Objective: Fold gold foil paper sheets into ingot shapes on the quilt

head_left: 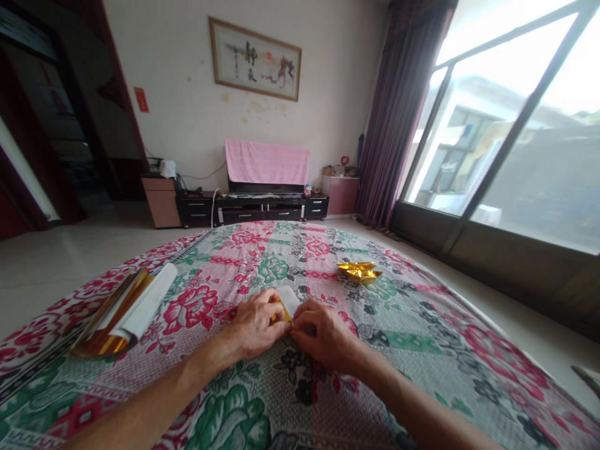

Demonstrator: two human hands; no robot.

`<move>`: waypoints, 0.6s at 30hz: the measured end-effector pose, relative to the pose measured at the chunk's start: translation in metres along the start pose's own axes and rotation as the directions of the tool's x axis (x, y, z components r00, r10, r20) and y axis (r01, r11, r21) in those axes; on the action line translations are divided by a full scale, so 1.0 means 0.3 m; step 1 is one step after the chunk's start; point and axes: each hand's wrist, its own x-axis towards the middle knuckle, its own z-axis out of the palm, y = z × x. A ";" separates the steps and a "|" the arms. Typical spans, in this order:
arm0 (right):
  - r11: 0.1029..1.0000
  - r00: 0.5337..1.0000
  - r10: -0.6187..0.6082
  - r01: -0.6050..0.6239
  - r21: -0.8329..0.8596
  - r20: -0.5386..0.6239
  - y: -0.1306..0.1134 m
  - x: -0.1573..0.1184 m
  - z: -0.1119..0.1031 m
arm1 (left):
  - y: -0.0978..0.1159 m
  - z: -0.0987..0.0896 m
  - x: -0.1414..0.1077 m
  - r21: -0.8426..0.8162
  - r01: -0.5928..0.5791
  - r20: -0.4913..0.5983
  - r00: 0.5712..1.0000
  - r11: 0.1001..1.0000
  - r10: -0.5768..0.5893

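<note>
A sheet of gold foil paper (287, 300), white on its back, lies partly folded between my hands at the middle of the table. My left hand (263, 320) is closed on its left edge, where a strip of gold shows under the fingers. At the paper's right side my right hand (323, 330) pinches it, thumb and forefinger together near the lower corner. My fingers cover much of the sheet. Beyond my right hand sit folded gold paper pieces (360, 272), shaped like small boats. To the left rests a curled stack of gold and white paper (122, 310).
A floral cloth (234, 409) covers the round table. Against the far wall stands a low black cabinet (262, 210) with a pink towel (267, 162) draped over something on it. A purple curtain (389, 119) and large window (497, 125) are on the right.
</note>
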 end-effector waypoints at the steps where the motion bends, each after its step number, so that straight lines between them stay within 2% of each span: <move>1: 0.999 0.998 -0.047 0.047 0.011 0.052 0.007 0.000 -0.017 | -0.002 0.002 0.000 0.000 -0.006 -0.002 1.000 1.000 0.006; 4: 0.988 0.965 -0.155 0.151 0.034 0.213 0.030 -0.001 -0.063 | -0.005 0.005 0.000 -0.002 -0.011 -0.001 1.000 1.000 0.011; 9: 0.980 0.949 -0.194 0.196 0.018 0.249 0.052 -0.001 -0.090 | -0.009 0.014 -0.001 0.004 -0.011 -0.021 1.000 1.000 0.011; 14: 0.970 0.930 -0.235 0.243 0.007 0.284 0.041 -0.001 -0.101 | -0.012 0.024 0.000 0.031 -0.037 -0.035 0.999 0.999 0.038; 18: 0.970 0.925 -0.233 0.245 -0.001 0.300 0.034 -0.002 -0.111 | 0.001 0.020 -0.003 0.046 -0.002 -0.038 0.999 0.999 0.003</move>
